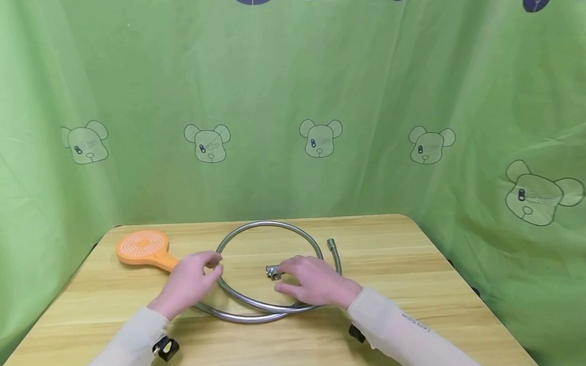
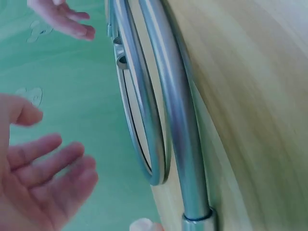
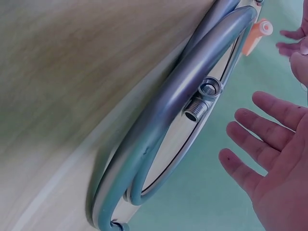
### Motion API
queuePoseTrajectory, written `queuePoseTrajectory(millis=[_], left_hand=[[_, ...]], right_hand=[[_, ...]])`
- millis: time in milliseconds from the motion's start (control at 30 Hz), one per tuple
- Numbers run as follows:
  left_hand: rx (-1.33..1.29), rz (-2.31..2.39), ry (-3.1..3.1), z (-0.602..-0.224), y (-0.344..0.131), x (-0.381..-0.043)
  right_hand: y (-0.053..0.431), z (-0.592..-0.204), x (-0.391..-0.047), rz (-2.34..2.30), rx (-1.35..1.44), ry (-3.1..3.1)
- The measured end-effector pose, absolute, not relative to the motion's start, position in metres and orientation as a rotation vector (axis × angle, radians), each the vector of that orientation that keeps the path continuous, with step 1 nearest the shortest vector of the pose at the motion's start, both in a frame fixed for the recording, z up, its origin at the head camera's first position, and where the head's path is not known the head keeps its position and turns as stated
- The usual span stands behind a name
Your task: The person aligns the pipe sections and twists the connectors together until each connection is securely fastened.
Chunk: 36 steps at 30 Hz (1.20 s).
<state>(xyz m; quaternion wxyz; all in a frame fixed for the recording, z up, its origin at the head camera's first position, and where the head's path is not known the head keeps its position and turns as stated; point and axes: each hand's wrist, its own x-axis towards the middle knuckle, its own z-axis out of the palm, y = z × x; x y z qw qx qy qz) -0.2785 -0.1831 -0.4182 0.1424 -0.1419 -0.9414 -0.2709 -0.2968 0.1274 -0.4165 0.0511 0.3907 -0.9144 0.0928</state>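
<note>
An orange shower head (image 1: 142, 247) lies at the back left of the table. My left hand (image 1: 191, 281) hovers near the lower part of its handle, fingers loosely bent. A silver shower hose (image 1: 262, 224) is looped in the middle, its threaded-looking end (image 1: 331, 244) pointing to the back. Inside the loop sits a small chrome threaded fitting (image 1: 272, 271). Over the loop's right side is my right hand (image 1: 314, 281), beside the fitting. In the right wrist view, its fingers (image 3: 257, 144) are spread and apart from the fitting (image 3: 207, 96).
The wooden table (image 1: 292, 351) carries these things. A green curtain (image 1: 273, 178) with bear prints hangs behind it and at both sides. Small black devices (image 1: 166, 348) are worn under the wrists.
</note>
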Motion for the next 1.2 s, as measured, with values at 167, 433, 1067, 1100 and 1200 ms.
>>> queuePoseTrajectory(millis=[167,433,1067,1100,1200], left_hand=[[-0.087,-0.799,-2.735,-0.413,-0.205,-0.280],[0.150,-0.898,-2.760,-0.404,-0.234,-0.279],[0.416,-1.259,-2.781,-0.420,-0.270,-0.295],[0.435,-1.279,-2.773,-0.421,-0.272,-0.296],[0.476,-1.362,-2.745,-0.427,-0.277,-0.302]], right_hand=[[0.124,-0.419,-0.296,0.269,1.214,-2.762],[0.119,-0.418,-0.296,0.252,1.219,-2.752],[0.104,-0.416,-0.299,0.256,1.278,-2.732],[0.103,-0.416,-0.299,0.255,1.279,-2.730],[0.102,-0.416,-0.299,0.254,1.279,-2.725]])
